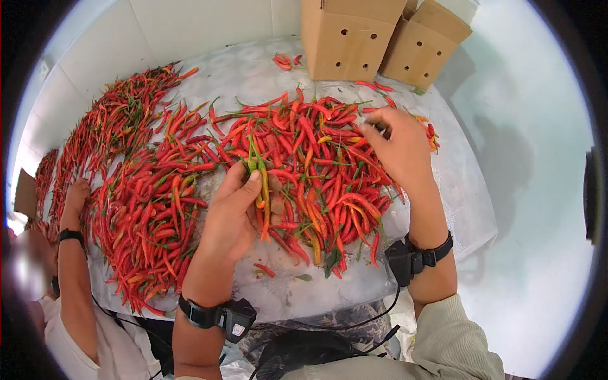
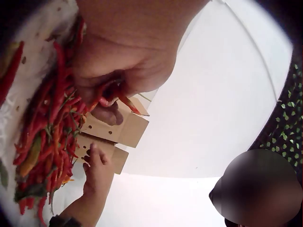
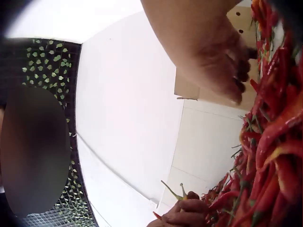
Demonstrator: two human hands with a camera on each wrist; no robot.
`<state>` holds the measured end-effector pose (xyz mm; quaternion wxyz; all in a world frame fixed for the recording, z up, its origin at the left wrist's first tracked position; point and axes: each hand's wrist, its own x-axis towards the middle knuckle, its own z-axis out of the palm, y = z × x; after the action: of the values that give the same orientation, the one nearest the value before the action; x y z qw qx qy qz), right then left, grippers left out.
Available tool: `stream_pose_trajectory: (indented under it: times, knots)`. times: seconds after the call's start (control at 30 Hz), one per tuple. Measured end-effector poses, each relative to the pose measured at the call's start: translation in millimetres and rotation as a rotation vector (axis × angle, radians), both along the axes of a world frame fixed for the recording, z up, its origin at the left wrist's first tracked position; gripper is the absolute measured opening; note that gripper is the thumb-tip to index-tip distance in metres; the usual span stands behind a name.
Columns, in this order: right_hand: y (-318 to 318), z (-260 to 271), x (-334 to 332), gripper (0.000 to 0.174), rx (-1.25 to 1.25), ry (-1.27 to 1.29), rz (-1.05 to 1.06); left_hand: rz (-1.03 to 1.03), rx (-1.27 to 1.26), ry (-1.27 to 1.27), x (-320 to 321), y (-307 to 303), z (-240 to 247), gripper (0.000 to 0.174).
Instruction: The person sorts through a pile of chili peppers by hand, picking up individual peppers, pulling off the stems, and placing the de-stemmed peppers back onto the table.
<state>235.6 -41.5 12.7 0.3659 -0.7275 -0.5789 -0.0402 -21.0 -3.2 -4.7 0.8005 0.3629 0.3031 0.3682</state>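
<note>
My left hand [image 1: 229, 214] holds a few chili peppers [image 1: 265, 190], greenish to orange-yellow with long green stems, thumb pressed over them. Green stems [image 3: 177, 191] poke up from this hand in the right wrist view, and a red-orange pepper tip [image 2: 128, 105] sticks out below it in the left wrist view. Beneath lies a broad heap of red chili peppers [image 1: 323, 164]. Above the heap's right edge is my right hand [image 1: 404, 149], fingers loosely bent with a gap between thumb and forefinger; nothing shows in its grasp.
More chili peppers [image 1: 149, 221] spread across the left of the covered table [image 1: 316, 291]. Two cardboard boxes [image 1: 354, 41] with punched holes stand at the back. Another person's hand [image 1: 77, 193] reaches into the peppers at far left. Cables run along the near edge.
</note>
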Motion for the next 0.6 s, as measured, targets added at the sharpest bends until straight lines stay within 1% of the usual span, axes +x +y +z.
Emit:
stream_pose_trajectory:
  times: [0.1,0.2,0.3,0.37,0.4,0.43,0.53,0.57,0.6]
  knots:
    - [-5,-12,5,0.02,-0.277,-0.142,0.162,0.01,0.027,-0.025,0,2,-7,0.025]
    - [-3,-11,-6,0.02,-0.287,-0.186,0.181,0.009,0.072,-0.036,0,3,-10,0.027]
    - [1,-3,-22,0.019,-0.229,0.038,0.195,-0.063,0.062,-0.077,-4,7,-12,0.026]
    - [4,-6,-33,0.021,-0.098,0.28,0.314,-0.13,0.045,-0.099,-6,9,-13,0.023]
    - [5,-9,-39,0.021,-0.034,0.401,0.372,-0.097,0.038,-0.082,-5,7,-11,0.022]
    - [5,-13,-45,0.024,-0.058,0.545,0.437,-0.065,0.029,-0.064,-2,3,-6,0.021]
    - [3,-14,-65,0.024,-0.168,0.786,0.53,-0.016,0.049,-0.015,2,1,-7,0.019]
    - [-1,-7,-72,0.024,-0.23,0.927,0.537,-0.006,0.063,0.0,3,2,-8,0.019]
    - [-1,-8,-75,0.023,-0.191,0.929,0.527,-0.002,0.058,-0.005,3,2,-7,0.019]
